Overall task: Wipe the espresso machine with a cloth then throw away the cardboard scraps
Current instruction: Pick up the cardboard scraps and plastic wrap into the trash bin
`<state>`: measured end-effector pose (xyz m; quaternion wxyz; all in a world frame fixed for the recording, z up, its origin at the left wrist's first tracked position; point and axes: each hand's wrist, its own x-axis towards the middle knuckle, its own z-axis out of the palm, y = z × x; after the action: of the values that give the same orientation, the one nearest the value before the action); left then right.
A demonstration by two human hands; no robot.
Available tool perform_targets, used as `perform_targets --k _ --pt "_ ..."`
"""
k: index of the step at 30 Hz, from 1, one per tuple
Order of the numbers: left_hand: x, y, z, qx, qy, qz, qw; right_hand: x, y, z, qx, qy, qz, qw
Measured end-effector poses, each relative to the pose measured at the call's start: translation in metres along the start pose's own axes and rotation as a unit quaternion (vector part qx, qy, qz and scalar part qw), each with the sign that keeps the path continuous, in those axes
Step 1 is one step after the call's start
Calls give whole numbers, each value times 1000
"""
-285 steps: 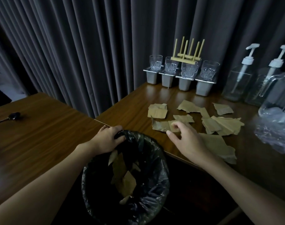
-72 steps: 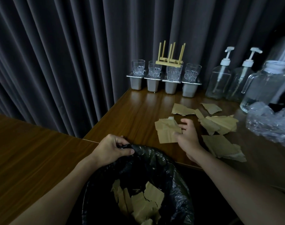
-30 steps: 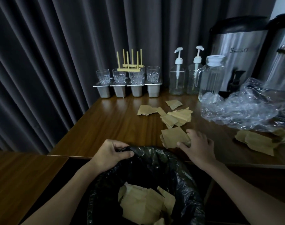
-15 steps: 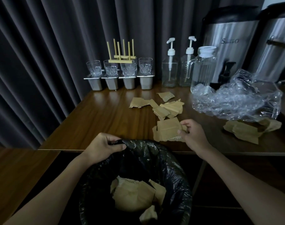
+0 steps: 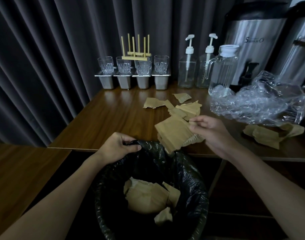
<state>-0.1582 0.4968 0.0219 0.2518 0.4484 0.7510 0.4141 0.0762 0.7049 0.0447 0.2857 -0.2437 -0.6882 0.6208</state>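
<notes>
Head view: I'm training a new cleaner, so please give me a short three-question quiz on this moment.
1. True or false: the left hand grips the rim of the bin.
2. What does the right hand hold? A cloth; B cardboard; C bottle.
3. How many glasses stand at the back of the table?

Key: 1 true; 2 B; 3 four.
</notes>
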Motion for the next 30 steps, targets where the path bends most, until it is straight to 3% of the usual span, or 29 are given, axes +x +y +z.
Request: perform_targets --k 7,11,14,17,21,27,30 --pt "0 -2 -2 7 -5 21 1000 -13 -15 30 -13 -126 -6 992" --pt "0 -3 -1 13 3 23 1000 -13 -16 39 -74 -182 -12 980" --pt "0 -3 0 9 9 14 1000 -4 -6 36 -103 -134 -21 985" --pt "-1 -2 0 11 8 13 1000 12 15 31 -205 -63 -44 976" --pt "0 -2 0 9 7 1 1000 35 51 26 -345 -18 -40 937" --pt "3 -2 -1 2 -1 -10 1000 71 63 31 -483 34 -122 867" --pt "3 -2 -1 -7 -3 -17 1000 88 69 32 -554 12 -119 824"
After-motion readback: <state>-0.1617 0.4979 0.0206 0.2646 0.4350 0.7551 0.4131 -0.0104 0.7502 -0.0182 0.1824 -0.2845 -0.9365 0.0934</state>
